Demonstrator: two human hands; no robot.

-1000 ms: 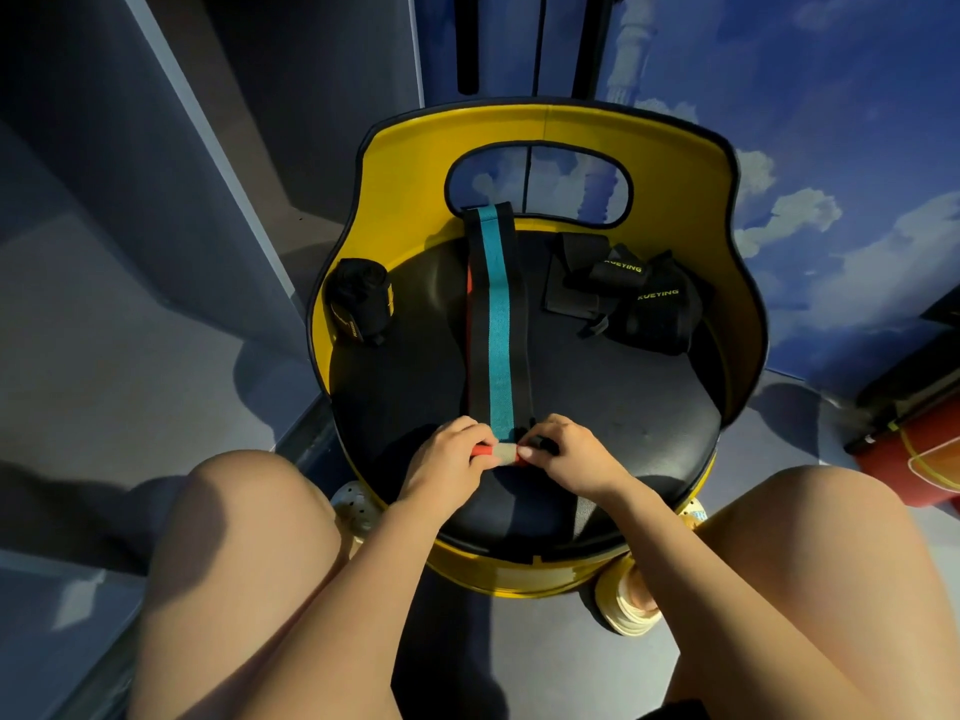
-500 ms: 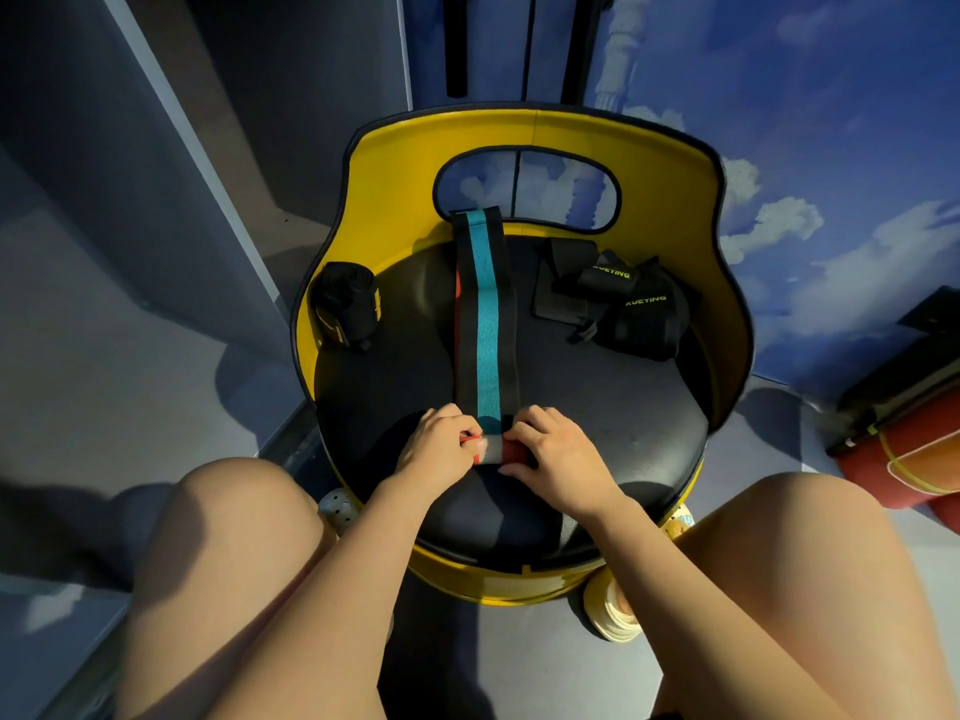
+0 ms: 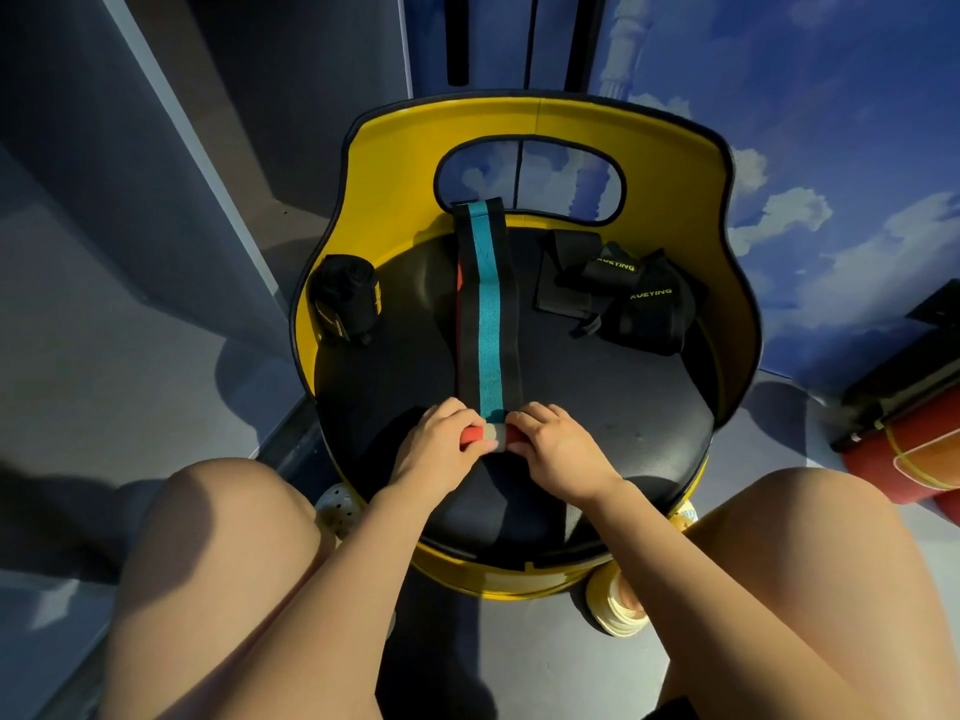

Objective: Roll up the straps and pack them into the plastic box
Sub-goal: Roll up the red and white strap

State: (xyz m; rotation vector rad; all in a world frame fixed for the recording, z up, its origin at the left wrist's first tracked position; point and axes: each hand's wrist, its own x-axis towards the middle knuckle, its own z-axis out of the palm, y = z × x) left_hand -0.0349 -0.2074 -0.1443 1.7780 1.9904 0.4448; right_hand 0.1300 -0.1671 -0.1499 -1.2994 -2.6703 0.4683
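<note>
A long black strap with a teal stripe [image 3: 487, 309] lies flat down the middle of the black seat cushion [image 3: 613, 407], its far end against the yellow backrest. Its near end is curled into a small roll [image 3: 488, 435] showing red and grey. My left hand [image 3: 441, 444] pinches the roll's left side and my right hand [image 3: 553, 441] pinches its right side. A rolled black strap [image 3: 345, 298] stands at the seat's left edge. A loose pile of black straps with yellow lettering [image 3: 623, 298] lies at the back right. No plastic box is in view.
The seat belongs to a yellow tub chair [image 3: 540, 122] with a cut-out backrest. My bare knees flank the chair's front. A red cylinder [image 3: 904, 459] lies on the floor at the right. A grey wall panel stands at the left.
The roll at the strap's near end has turned over, so more red and grey shows between my fingers. Both hands stay at the front of the seat.
</note>
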